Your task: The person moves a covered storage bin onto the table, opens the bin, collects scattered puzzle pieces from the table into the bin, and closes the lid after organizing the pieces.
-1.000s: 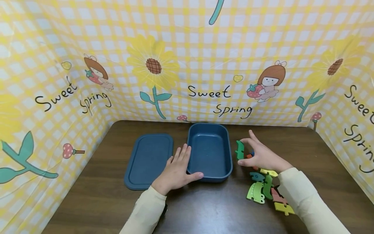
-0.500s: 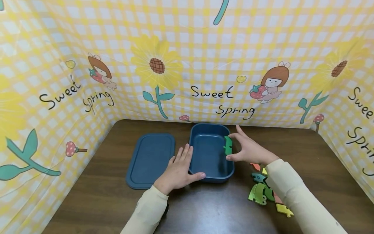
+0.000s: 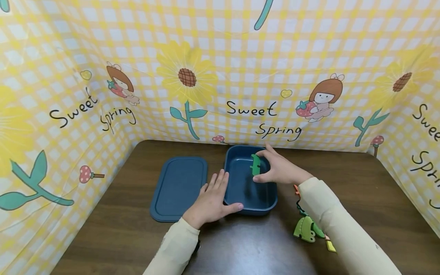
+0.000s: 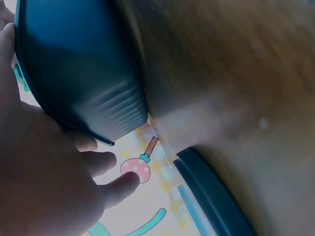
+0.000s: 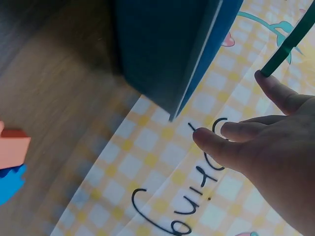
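Over the blue box (image 3: 264, 209), my right hand (image 3: 283, 168) pinches a green puzzle piece (image 3: 255, 165) between thumb and fingertip. The right wrist view catches the edge of that green piece (image 5: 290, 45) at a fingertip, above the box wall (image 5: 152, 54). My left hand (image 3: 210, 203) lies at the box's left side, fingers straight and thumb at the near left corner. In the left wrist view, its fingers (image 4: 118, 191) stretch along the box's outer wall (image 4: 78, 64).
A blue lid (image 3: 178, 189) lies flat left of the box. Right of the box, partly under my right sleeve, are several puzzle pieces, including a light green frog-eyed one (image 3: 303, 230) and a yellow one (image 3: 330, 246). A patterned cloth (image 3: 240, 76) hangs behind the table.
My right hand has carried the green puzzle piece leftward from beside the box to over its inside. The left hand stays at the box's left side.
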A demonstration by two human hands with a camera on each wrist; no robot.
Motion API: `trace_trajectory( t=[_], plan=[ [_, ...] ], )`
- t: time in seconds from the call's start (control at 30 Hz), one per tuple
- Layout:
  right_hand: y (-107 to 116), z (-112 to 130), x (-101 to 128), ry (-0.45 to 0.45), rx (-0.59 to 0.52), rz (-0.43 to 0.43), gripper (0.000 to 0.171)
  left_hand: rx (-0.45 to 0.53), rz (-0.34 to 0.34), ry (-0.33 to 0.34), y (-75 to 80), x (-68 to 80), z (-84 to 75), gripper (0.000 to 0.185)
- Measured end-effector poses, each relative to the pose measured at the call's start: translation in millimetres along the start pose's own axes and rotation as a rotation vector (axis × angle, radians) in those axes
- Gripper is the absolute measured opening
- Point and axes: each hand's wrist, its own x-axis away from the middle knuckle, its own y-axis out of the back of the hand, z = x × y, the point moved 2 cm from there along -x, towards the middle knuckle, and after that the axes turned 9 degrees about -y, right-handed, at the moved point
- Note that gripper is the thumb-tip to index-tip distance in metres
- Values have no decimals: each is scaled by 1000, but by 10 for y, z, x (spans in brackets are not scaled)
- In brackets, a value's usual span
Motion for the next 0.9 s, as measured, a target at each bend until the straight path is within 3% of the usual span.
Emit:
trace_trajectory(
  t=[0.4, 0.9],
  plan=[
    [11, 272, -152, 36, 37, 0, 83, 4, -1, -4, 13, 11, -12, 108],
    [-53, 440, -328, 35, 51, 20, 87, -1, 4, -9, 11, 1, -5, 107]
  ],
)
